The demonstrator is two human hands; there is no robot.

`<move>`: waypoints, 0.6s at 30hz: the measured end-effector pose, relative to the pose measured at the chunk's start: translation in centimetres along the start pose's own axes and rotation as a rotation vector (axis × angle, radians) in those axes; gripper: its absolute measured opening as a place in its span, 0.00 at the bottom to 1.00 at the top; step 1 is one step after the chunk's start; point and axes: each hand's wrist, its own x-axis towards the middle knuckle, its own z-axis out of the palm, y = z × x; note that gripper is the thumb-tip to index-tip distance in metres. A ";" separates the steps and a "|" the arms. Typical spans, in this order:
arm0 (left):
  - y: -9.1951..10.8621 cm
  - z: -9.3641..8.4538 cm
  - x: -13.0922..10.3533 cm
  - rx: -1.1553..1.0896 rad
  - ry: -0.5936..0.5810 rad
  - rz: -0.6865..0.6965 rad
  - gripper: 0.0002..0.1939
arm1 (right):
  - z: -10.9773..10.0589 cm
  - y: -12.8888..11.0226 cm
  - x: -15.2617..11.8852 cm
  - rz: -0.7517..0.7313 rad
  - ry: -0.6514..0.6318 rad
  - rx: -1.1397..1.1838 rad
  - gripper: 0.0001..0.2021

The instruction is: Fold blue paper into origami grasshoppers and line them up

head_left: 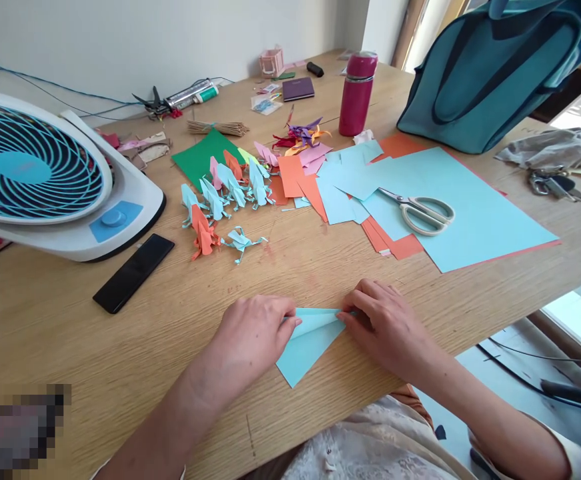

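A light blue sheet of paper (307, 347), partly folded, lies on the wooden table close to its front edge. My left hand (257, 330) pinches its upper left side between thumb and fingers. At the right corner my right hand (383, 323) pinches the same paper, with the fold running between both hands. One corner of the paper points toward me. Beyond the hands stand several folded paper figures, among them an orange one (203, 232) and a spindly light blue one (243, 241).
Scissors (425, 212) rest on large light blue sheets (490, 220). Orange cut pieces (295, 177) lie beside them. A fan (40, 167) and a black phone (134, 273) are at left. Farther back are a magenta bottle (356, 100), a teal bag (490, 80) and keys (560, 185).
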 end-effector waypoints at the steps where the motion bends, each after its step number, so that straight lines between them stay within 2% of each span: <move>1: -0.2 0.0 0.1 -0.039 0.009 -0.004 0.09 | 0.0 -0.1 0.1 0.011 -0.004 -0.007 0.09; 8: -1.7 0.5 0.9 -0.192 0.045 0.001 0.07 | 0.0 -0.4 0.5 0.057 -0.039 -0.061 0.11; 18: -2.0 0.6 1.6 -0.172 -0.019 -0.016 0.05 | 0.2 -0.5 0.5 0.062 -0.012 -0.067 0.09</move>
